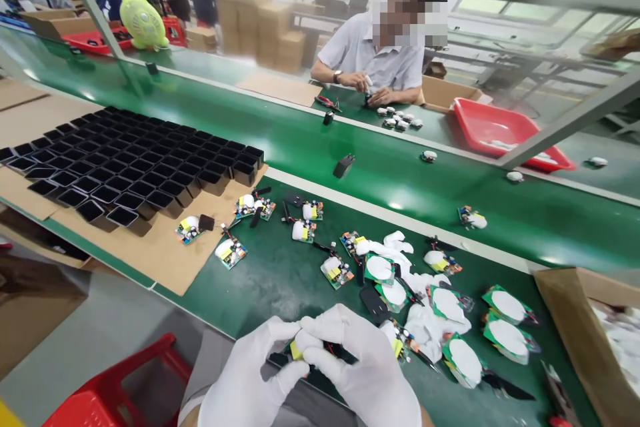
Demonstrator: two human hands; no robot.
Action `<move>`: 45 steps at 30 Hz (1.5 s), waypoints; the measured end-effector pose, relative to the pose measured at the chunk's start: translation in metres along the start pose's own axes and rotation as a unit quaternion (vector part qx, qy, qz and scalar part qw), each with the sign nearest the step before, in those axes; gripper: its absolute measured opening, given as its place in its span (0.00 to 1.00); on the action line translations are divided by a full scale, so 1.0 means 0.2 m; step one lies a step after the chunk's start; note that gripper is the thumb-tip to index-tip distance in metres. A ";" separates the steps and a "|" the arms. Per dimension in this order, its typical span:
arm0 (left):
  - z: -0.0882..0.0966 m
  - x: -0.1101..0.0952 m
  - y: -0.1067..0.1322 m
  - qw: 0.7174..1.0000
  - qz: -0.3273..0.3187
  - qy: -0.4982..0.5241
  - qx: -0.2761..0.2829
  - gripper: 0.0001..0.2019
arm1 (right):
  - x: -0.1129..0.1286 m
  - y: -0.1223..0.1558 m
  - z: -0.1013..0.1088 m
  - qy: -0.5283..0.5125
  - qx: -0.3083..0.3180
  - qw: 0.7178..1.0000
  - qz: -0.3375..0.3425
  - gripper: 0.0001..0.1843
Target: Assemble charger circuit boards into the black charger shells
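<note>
Head view: white-gloved fingertips of the left hand (255,373) and right hand (367,363) pinched from both sides around a small circuit board (296,350), mostly covered by the gloves except for a yellow block, low in front of the body near the close edge of the green worktable (280,280). Cannot tell how the hidden fingers sit underneath. Just beside the right hand, another yellow-blocked board (397,341) and a flat black cover (374,303). Farther right, crumpled white fabric (425,325), green boards with round white pads (463,360) around it, then pliers (557,390) and a cardboard box (570,327) at the edge. Ahead of the hands, a loose scatter of wired boards (304,231). To the left, rows of hollow black cases (130,170) standing mouth-up on a cardboard sheet (195,267), and below table level a red stool (125,380). Beyond the worktable, a green conveyor belt (280,140) bearing a dark case (344,165) and a single board (473,217). Across the belt, a co-worker (395,67) in a light shirt, both hands at a small dark piece, near white-topped parts (400,121) and a red tray (493,120). Far left, a lime-green fan (143,20).
</note>
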State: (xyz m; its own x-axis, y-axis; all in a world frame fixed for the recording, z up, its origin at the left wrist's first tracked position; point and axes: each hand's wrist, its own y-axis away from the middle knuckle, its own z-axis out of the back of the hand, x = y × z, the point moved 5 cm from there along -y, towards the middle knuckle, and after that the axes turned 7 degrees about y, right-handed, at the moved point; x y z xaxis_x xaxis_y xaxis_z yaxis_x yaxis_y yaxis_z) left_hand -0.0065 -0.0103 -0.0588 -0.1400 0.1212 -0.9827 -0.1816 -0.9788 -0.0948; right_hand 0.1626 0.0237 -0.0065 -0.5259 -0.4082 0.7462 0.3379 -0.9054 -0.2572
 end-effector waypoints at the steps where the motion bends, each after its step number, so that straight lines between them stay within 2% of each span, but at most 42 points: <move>1: -0.01 -0.02 0.01 0.999 -0.027 -0.024 -0.022 0.09 | 0.00 0.03 0.00 0.002 -0.026 0.999 0.021 0.09; 4: -0.04 -0.06 0.04 0.986 -0.085 -0.101 -0.105 0.13 | 0.00 0.14 0.02 0.093 -0.146 0.984 0.045 0.22; 6: -0.07 -0.06 0.06 0.970 -0.111 -0.157 -0.150 0.16 | -0.01 0.20 0.00 0.156 -0.224 0.962 0.006 0.26; 7: -0.09 -0.06 0.06 0.962 -0.124 -0.179 -0.163 0.17 | -0.03 0.22 -0.02 0.159 -0.238 0.958 -0.024 0.27; 11: -0.14 -0.03 0.07 0.945 -0.168 -0.213 -0.180 0.21 | -0.09 0.23 -0.17 0.039 -0.206 0.969 -0.130 0.24; 14: -0.12 -0.04 0.06 0.947 -0.176 -0.194 -0.187 0.21 | -0.11 0.21 -0.23 -0.045 -0.200 0.966 -0.160 0.19; 20: -0.03 -0.12 -0.02 0.961 -0.190 -0.094 -0.179 0.17 | -0.06 0.12 -0.19 -0.131 -0.174 0.965 -0.143 0.14; 26: 0.10 -0.10 -0.06 0.977 -0.161 -0.009 -0.142 0.18 | -0.02 0.00 -0.21 -0.178 -0.117 0.972 -0.094 0.07; 31: 0.22 -0.06 -0.01 0.969 -0.166 -0.029 -0.182 0.15 | -0.01 0.01 -0.34 -0.178 -0.109 0.973 -0.096 0.19; 34: 0.26 0.01 0.01 0.963 -0.135 -0.068 -0.223 0.11 | -0.02 0.02 -0.45 -0.136 -0.108 0.975 -0.142 0.24; 36: 0.25 0.04 0.01 0.959 -0.134 -0.098 -0.231 0.12 | -0.03 0.02 -0.49 -0.120 -0.123 0.967 -0.186 0.25; 39: 0.22 0.03 0.00 0.955 -0.176 -0.134 -0.196 0.21 | -0.08 0.01 -0.47 -0.160 -0.136 0.945 -0.249 0.22; 42: 0.23 0.00 -0.01 0.966 -0.159 -0.150 -0.141 0.34 | -0.14 0.03 -0.37 -0.185 -0.169 0.918 -0.309 0.24; 43: 0.24 0.00 -0.02 0.968 -0.146 -0.155 -0.130 0.35 | -0.16 0.06 -0.31 -0.163 -0.196 0.915 -0.313 0.24; 45: 0.28 0.00 -0.06 0.969 -0.131 -0.168 -0.123 0.31 | -0.19 0.14 -0.20 -0.085 -0.254 0.917 -0.294 0.22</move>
State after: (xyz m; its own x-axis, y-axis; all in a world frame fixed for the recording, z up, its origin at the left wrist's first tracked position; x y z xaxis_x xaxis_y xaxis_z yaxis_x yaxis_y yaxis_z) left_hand -0.0587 0.0098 -0.0489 -0.4369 0.3783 -0.8161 -0.0222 -0.9115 -0.4106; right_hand 0.1608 0.0098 -0.0674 -0.3567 0.1541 0.9214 -0.3952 -0.9186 0.0007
